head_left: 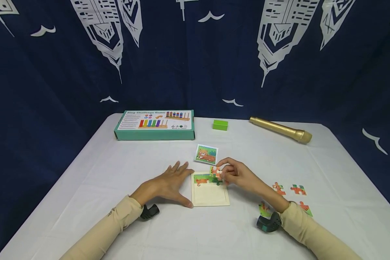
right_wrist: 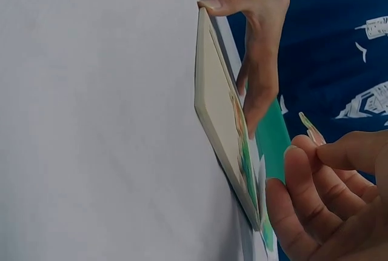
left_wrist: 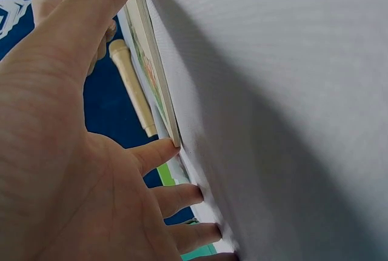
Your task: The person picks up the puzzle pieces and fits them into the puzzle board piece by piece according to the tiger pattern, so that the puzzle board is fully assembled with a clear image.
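My left hand (head_left: 171,183) is spread on the table, thumb and index fingertip at the left corners of a shallow puzzle tray (head_left: 211,196). Some joined puzzle pieces (head_left: 202,179) with green and orange print lie along the tray's far side. Between thumb and fingers my right hand (head_left: 238,175) pinches a puzzle piece (head_left: 216,171) with tiger print, held above the tray's far right part. In the right wrist view that puzzle piece (right_wrist: 311,130) is raised clear of the tray (right_wrist: 212,73). Just behind the tray lies a tiger picture card (head_left: 206,154).
Several loose puzzle pieces (head_left: 298,190) lie to the right, some close by the right forearm. Along the back stand a green game box (head_left: 154,135) and a small green block (head_left: 220,125), with a gold microphone (head_left: 279,129) at the back right. A dark blue curtain (head_left: 188,65) hangs behind.
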Available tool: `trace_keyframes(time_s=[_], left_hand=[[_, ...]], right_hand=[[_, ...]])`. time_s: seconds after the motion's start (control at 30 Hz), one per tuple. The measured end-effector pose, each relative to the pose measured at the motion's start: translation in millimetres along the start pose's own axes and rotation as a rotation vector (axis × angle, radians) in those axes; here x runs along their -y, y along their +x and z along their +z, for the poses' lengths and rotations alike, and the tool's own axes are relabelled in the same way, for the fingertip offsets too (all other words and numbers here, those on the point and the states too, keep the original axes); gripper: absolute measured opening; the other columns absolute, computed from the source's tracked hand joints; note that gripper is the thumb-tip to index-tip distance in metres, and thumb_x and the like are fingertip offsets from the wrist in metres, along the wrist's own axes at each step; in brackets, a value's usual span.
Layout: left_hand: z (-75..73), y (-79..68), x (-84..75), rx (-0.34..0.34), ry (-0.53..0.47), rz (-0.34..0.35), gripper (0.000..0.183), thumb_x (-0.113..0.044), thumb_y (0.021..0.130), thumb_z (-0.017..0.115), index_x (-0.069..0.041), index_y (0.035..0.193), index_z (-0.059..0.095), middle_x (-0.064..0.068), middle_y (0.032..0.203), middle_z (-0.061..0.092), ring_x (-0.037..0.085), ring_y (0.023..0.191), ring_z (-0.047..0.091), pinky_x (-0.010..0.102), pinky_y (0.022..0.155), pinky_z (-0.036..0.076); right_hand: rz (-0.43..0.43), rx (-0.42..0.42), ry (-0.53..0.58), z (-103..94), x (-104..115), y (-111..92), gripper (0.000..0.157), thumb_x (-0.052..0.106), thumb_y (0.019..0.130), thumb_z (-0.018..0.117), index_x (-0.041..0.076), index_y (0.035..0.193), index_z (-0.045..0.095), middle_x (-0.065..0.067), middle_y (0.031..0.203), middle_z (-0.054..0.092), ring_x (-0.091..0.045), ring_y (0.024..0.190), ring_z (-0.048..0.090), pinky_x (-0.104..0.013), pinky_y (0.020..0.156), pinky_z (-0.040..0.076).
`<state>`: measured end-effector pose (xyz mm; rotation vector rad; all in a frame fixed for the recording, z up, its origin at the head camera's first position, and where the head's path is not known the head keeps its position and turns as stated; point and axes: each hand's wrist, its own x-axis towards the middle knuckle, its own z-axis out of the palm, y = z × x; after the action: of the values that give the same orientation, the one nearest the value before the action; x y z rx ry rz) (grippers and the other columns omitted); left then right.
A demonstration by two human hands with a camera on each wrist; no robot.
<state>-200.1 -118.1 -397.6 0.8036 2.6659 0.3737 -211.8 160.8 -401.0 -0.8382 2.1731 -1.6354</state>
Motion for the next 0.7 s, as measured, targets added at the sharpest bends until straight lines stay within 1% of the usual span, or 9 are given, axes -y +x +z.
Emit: trace_keyframes(time_s=[0.17, 0.4, 0.5, 0.7], left_hand=[[-0.3, 0.3, -0.3, 0.006, 0.002, -0.005, 0.110, -0.065, 0.064, 0.078, -0.017, 0.149, 0.028, 0.015, 0.160, 0.011, 0.038, 0.146, 0.002, 0.056, 0.116, 0.009], [-0.1, 0.7, 0.4, 0.012, 0.003, -0.004, 0.111, -0.066, 0.064, 0.077, -0.017, 0.150, 0.027, 0.015, 0.160, 0.011, 0.038, 0.146, 0.002, 0.056, 0.116, 0.008], [0.1, 1.1, 0.6, 0.013, 0.007, -0.001, 0.111, -0.066, 0.064, 0.076, -0.016, 0.150, 0.027, 0.015, 0.160, 0.011, 0.038, 0.146, 0.002, 0.056, 0.116, 0.008], [0.2, 1.6, 1.1, 0.013, 0.014, 0.001, 0.111, -0.067, 0.064, 0.076, -0.016, 0.150, 0.028, 0.015, 0.160, 0.011, 0.038, 0.146, 0.003, 0.057, 0.116, 0.009]], right_hand=[[0.020, 0.015, -0.005, 5.5, -1, 4, 0.030, -0.004, 0.095, 0.049, -0.009, 0.124, 0.046, -0.030, 0.089, 0.061, -0.022, 0.066, 0.063, -0.033, 0.061, 0.056], [0.016, 0.033, -0.047, 15.7, -2, 8, 0.030, -0.005, 0.093, 0.049, -0.004, 0.124, 0.048, -0.026, 0.084, 0.064, -0.020, 0.058, 0.056, -0.026, 0.051, 0.047], [0.024, 0.038, -0.050, 19.8, -1, 9, 0.030, -0.005, 0.093, 0.050, -0.003, 0.122, 0.048, -0.025, 0.084, 0.064, -0.019, 0.058, 0.054, -0.025, 0.051, 0.046], [0.020, 0.038, -0.091, 27.1, 0, 13, 0.025, -0.006, 0.091, 0.053, -0.003, 0.115, 0.053, -0.021, 0.084, 0.067, -0.019, 0.059, 0.056, -0.027, 0.054, 0.049]])
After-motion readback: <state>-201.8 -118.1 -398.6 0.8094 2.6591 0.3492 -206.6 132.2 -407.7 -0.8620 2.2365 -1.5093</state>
